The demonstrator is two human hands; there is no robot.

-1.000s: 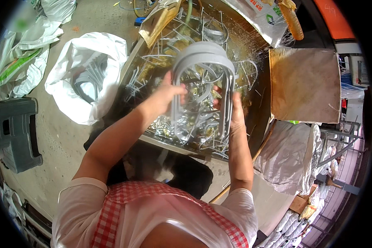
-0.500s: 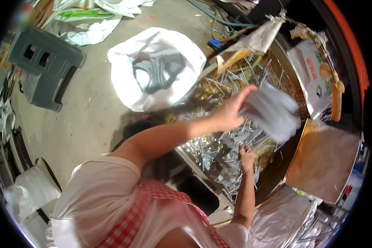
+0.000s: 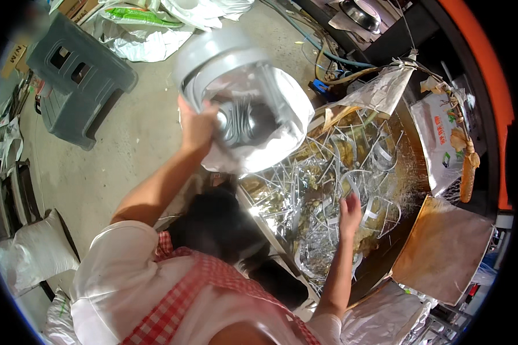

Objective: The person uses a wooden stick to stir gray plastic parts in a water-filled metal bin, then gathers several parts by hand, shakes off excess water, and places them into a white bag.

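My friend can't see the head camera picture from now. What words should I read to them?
A person's left hand holds blurry grey arches over a white bag with more grey pieces inside. The right hand is over a bin of tangled strips. A grey stool is at upper left.

Workshop or small factory area. Indicators: bare concrete floor (image 3: 121,184); wet trough (image 3: 414,144) holding thin gray strips (image 3: 351,183); open white sack (image 3: 297,100) of gray parts (image 3: 243,123); hoses (image 3: 351,61); orange frame (image 3: 484,69).
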